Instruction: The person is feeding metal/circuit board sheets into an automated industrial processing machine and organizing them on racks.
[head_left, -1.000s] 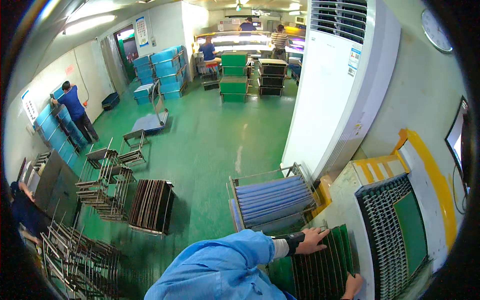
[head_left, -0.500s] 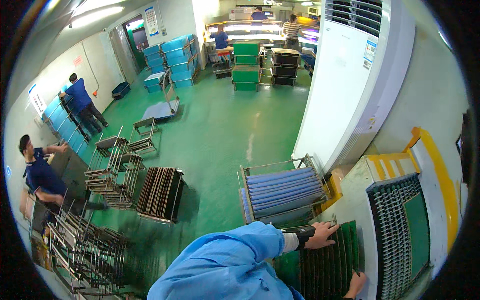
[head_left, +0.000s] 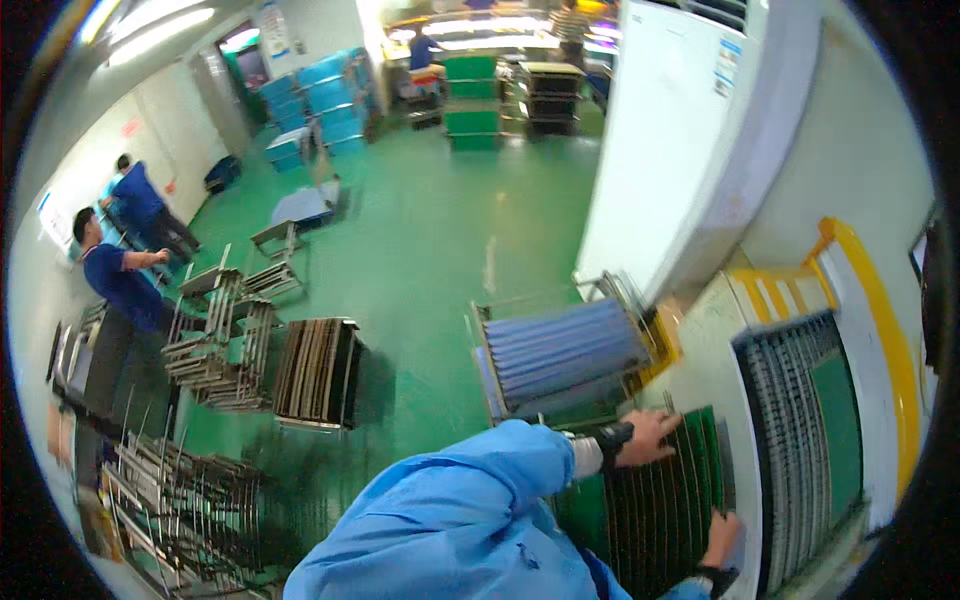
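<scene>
The left hand point(head_left: 652, 436) is laid on the far top edge of a row of thin green boards point(head_left: 660, 500) standing on edge in a rack at the near right. Its fingers are spread and bent over the edges; whether a board is truly pinched cannot be told. The right hand point(head_left: 722, 530) is placed at the near right side of the same boards, fingers curled against them, and its grip cannot be told either.

The boards are best held by their edges only, kept straight up, and lifted evenly by both hands so nothing bends or scrapes.

Little room is left on the right: a long tray of boards point(head_left: 800, 440) with a yellow rail point(head_left: 868, 290) sits just beside. A wire rack of blue sheets point(head_left: 565, 350) stands just beyond. More open green floor point(head_left: 440, 240) is found far and left, where 2 people point(head_left: 125, 280) stand well apart.
</scene>
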